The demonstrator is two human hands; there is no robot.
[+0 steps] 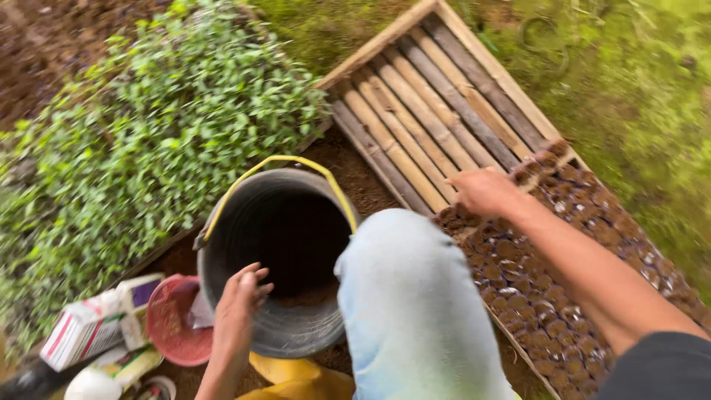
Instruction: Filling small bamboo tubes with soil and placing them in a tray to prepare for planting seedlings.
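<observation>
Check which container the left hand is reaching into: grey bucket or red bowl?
The grey bucket with the yellow handle. The left hand rests on its near rim, fingers over the opening. The red bowl sits beside it, left of the wrist.

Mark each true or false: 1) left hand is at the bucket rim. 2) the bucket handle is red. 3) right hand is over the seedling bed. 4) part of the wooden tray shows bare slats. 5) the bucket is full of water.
1) True: the left hand is at the near rim of the grey bucket.
2) False: the bucket handle is yellow.
3) False: the right hand is over the wooden tray, at the edge of the rows of small soil-filled pots; the seedling bed lies left.
4) True: the bare slats fill its far end.
5) False: no water shows; the inside is dark.
</observation>
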